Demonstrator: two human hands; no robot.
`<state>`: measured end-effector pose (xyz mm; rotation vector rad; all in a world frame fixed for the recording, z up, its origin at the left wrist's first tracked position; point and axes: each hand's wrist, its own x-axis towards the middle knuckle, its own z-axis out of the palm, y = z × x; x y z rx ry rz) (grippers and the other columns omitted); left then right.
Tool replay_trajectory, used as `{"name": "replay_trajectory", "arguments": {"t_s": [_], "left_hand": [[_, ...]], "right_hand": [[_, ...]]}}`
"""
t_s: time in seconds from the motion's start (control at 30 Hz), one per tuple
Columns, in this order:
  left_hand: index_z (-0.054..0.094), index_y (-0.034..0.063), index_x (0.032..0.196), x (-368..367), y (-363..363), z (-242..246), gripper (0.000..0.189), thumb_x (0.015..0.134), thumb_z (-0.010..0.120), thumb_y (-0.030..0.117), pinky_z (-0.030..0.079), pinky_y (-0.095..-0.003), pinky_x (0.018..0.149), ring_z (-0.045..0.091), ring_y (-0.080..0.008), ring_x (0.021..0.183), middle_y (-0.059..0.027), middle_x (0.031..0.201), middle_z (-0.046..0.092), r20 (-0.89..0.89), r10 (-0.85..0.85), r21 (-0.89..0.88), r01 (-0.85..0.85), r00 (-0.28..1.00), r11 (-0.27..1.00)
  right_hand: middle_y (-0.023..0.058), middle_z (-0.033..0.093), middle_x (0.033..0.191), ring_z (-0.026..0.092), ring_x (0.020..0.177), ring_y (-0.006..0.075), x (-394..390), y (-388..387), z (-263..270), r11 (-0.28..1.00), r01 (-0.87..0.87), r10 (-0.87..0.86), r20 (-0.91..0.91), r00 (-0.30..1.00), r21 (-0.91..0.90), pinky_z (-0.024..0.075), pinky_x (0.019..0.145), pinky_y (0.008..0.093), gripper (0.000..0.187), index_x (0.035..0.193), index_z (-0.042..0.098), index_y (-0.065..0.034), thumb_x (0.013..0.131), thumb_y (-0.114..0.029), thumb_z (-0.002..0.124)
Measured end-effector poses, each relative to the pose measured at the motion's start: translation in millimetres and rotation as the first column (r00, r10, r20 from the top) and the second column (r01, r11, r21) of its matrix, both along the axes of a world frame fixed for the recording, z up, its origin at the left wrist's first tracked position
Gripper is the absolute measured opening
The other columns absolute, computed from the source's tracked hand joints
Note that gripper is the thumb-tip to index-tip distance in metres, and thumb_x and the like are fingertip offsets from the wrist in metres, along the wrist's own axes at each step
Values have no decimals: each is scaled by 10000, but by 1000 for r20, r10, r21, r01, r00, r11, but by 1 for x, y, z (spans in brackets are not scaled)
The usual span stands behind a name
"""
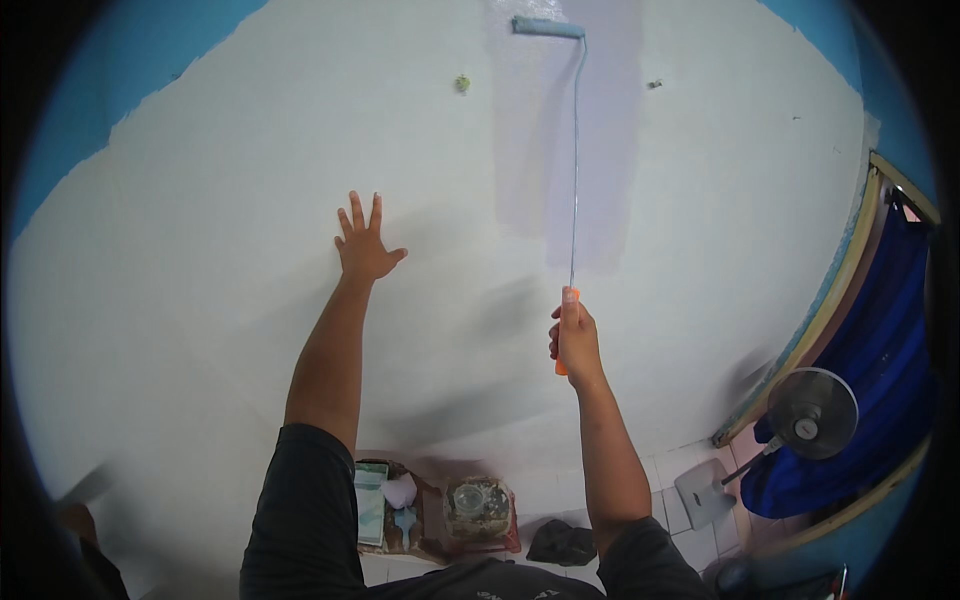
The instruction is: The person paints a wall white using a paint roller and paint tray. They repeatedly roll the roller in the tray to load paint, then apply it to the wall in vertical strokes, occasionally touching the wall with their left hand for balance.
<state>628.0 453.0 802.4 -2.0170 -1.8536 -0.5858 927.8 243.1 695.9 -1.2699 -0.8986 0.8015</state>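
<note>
My right hand grips the orange handle of a paint roller. The roller's long thin metal rod runs up to its blue-grey sleeve, which lies against the wall near the top of the view. Around and below the sleeve is a pale lilac patch of paint, with a glossy, wet-looking part at its top. My left hand is spread on or just in front of the white wall, left of the patch, and holds nothing.
Wall plugs flank the patch. Below me are a low wooden stand with several items, a paint-stained container and a black bag. A pedestal fan and a blue curtain stand right. Part of another person shows lower left.
</note>
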Motion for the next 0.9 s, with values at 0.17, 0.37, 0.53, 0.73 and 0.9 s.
{"name": "replay_trajectory", "arguments": {"t_s": [0.17, 0.37, 0.53, 0.73, 0.9], "left_hand": [[11, 283, 1711, 3, 4, -6, 1257, 813, 852, 541, 344, -709, 1162, -9, -492, 1607, -158, 1760, -172, 23, -19, 29, 19, 1000, 999], [25, 269, 1712, 5, 14, -15, 1258, 810, 856, 552, 308, -750, 1150, -70, -504, 1601, -173, 1754, -186, 64, -34, 56, 31, 997, 998], [47, 272, 1711, 2, 14, -19, 1227, 824, 848, 549, 288, -772, 1142, -88, -482, 1607, -156, 1762, -168, 76, -62, 60, 57, 995, 997], [69, 288, 1710, -3, 10, -16, 1207, 826, 847, 551, 278, -785, 1134, -86, -469, 1612, -135, 1772, -138, 93, -93, 67, 87, 991, 994], [79, 292, 1710, -6, 14, -17, 1192, 830, 824, 596, 289, -783, 1129, -79, -466, 1613, -135, 1773, -130, 70, -95, 82, 89, 993, 993]], "right_hand": [[-1, 466, 594, 462, 454, 103, -9, -16, -142, 997, 46, -46, -9, 999, -67, 394, 428, 296, 628, 952, 555, -56, 1085, -649, 398], [3, 484, 577, 472, 437, 94, -22, -78, -278, 986, 49, -51, -14, 999, -157, 397, 407, 278, 601, 942, 547, -64, 1085, -635, 428], [9, 492, 591, 477, 439, 102, -14, -46, -159, 993, 101, -101, 8, 995, -65, 402, 415, 282, 633, 964, 548, -60, 1068, -673, 431], [43, 511, 627, 492, 448, 137, 3, 1, 30, 995, 81, -84, 65, 994, 51, 424, 438, 305, 698, 1000, 540, -33, 1015, -728, 477], [46, 498, 642, 476, 444, 161, 12, 22, 137, 990, 112, -118, 70, 991, 84, 419, 446, 326, 681, 1041, 527, -36, 1027, -713, 446]]}}
